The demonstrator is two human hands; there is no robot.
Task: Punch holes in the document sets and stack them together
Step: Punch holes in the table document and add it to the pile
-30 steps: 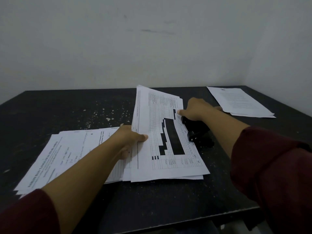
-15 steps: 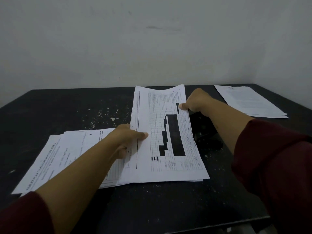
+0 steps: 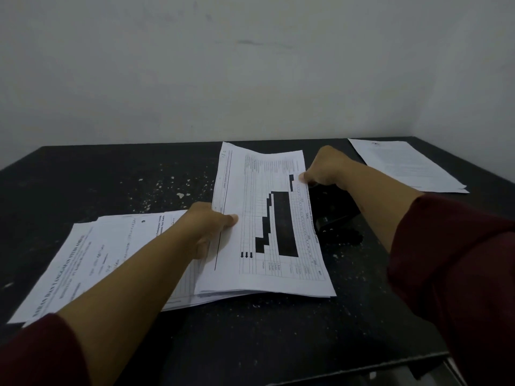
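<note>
- while both hands hold the set [image 3: 267,218], it lies near the table's [image 3: 97,176] centre, long edge running from 12 to 6 o'clock, its right edge over the dark punch [image 3: 334,210] at 3 o'clock.
- the left hand [image 3: 211,227] grips the set's left edge at 9 o'clock, thumb on top and fingers curled beneath.
- the right hand [image 3: 323,168] pinches the right edge up near 1 o'clock, fingers curled on the paper, just above the punch.
- the set's lower left corner overlaps a stack [image 3: 92,257] lying at 8 o'clock; one hole shows near that stack's top edge, so it is likely the finished pile.
- another pile [image 3: 404,165] lies well apart at 2 o'clock, possibly waiting its turn.
- whether the edge sits inside the punch slot cannot be told; the paper hides it.
- to do this step well, i'd square the sheets first, since the lower edges look slightly fanned.
- then keep the edge flush against the slot's back and centred on its length.
- hold the sheets flat with the left hand so they don't slip while pressing.
- the far end curls up a little, so flatten it, or the holes may land unevenly.
</note>
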